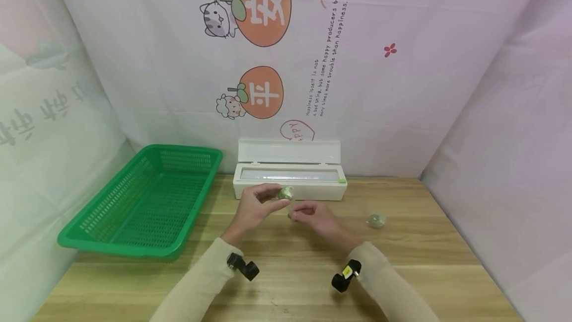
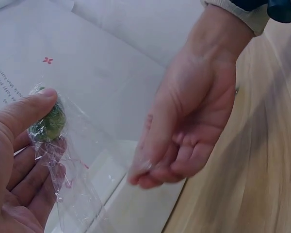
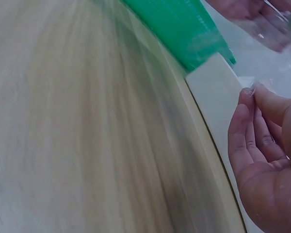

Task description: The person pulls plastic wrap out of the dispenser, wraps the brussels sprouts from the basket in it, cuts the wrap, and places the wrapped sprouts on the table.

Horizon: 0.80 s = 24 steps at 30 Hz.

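Note:
A small round green thing (image 1: 286,193) in clear plastic film is held between the thumb and fingers of my left hand (image 1: 259,205). In the left wrist view, my left thumb presses on the green thing (image 2: 51,124), and loose film (image 2: 77,182) trails off it toward my right hand (image 2: 184,126). With thumb and fingertips my right hand (image 1: 316,216) pinches an end of the film (image 3: 252,89). Both hands are raised just in front of a white cling film dispenser (image 1: 313,192). Whether the green thing is a fruit or a vegetable I cannot tell.
The dispenser's lid (image 1: 289,152) stands up against the printed white backdrop. On the left is a green plastic basket (image 1: 203,190). A second film-wrapped green piece (image 1: 376,220) lies on the wooden table (image 1: 411,247) to the right.

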Available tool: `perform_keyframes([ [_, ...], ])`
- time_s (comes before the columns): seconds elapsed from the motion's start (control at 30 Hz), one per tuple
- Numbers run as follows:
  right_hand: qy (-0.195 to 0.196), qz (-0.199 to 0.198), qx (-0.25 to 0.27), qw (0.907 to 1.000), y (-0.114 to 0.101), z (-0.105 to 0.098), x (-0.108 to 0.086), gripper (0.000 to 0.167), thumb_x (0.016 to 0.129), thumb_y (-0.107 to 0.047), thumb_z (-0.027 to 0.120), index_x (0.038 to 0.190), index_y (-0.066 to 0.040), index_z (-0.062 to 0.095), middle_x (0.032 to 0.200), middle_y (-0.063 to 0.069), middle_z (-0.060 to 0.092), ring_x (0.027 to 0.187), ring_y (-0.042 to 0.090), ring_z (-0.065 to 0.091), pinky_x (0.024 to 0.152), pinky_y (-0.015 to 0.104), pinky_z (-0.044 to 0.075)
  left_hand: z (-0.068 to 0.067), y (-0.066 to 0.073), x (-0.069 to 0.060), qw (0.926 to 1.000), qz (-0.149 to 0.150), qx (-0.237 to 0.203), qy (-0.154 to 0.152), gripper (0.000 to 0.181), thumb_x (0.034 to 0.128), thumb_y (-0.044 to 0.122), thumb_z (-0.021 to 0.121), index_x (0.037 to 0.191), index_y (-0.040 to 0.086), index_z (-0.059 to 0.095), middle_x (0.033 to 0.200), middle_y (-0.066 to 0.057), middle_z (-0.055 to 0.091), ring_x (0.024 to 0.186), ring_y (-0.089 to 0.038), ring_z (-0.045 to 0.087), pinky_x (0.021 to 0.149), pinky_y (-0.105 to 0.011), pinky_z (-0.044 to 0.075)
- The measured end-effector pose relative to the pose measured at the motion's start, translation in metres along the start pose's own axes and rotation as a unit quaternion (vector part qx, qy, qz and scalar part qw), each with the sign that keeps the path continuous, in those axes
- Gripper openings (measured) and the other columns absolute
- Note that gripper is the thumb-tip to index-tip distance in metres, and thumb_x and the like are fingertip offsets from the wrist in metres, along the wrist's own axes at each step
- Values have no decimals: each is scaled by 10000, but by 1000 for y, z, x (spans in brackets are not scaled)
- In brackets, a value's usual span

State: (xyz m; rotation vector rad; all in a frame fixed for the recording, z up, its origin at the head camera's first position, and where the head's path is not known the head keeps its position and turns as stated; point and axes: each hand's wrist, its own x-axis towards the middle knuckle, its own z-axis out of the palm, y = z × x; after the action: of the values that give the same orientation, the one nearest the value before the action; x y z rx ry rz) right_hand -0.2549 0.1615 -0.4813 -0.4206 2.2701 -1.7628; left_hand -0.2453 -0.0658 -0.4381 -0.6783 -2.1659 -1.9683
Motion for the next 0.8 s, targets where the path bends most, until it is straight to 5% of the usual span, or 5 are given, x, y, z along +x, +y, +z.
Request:
perform_keyframes([
  [0.3, 172, 48, 545, 9984, -7, 29, 8, 316, 1031, -95, 675, 1308, 57, 683, 1205, 195, 772, 1040, 126, 739, 956, 307, 636, 11, 1, -3, 9996, -41, -267, -28, 330, 874, 64, 855, 1188, 19, 765, 1182, -178, 783, 1047, -79, 742, 1008, -284, 607],
  [0.5, 125, 164, 424, 9989, -5, 28, 8, 344, 1007, -155, 725, 1307, 13, 708, 1245, 183, 766, 1107, 191, 753, 1009, 344, 621, 9, 0, -4, 9999, 40, -151, -40, 321, 877, 84, 858, 1182, 40, 770, 1173, -154, 788, 1046, -87, 742, 1039, -335, 600],
  [0.67, 75, 175, -530, 9984, -4, 12, -2, 360, 975, -278, 775, 1246, -43, 753, 1194, 131, 792, 1113, 229, 752, 1002, 389, 617, 3, -2, -6, 9989, 142, 437, 82, 339, 848, 152, 897, 1168, 120, 790, 1153, -67, 803, 1045, -167, 750, 1032, -498, 600],
  [0.8, 404, 297, -396, 9980, -12, -4, -3, 328, 1007, -261, 730, 1229, -22, 750, 1200, 156, 782, 1119, 260, 751, 1008, 408, 623, -2, -7, -4, 9867, 767, 1429, 78, 335, 817, 146, 921, 1127, 105, 801, 1118, -52, 813, 1027, -226, 768, 948, -474, 640],
])
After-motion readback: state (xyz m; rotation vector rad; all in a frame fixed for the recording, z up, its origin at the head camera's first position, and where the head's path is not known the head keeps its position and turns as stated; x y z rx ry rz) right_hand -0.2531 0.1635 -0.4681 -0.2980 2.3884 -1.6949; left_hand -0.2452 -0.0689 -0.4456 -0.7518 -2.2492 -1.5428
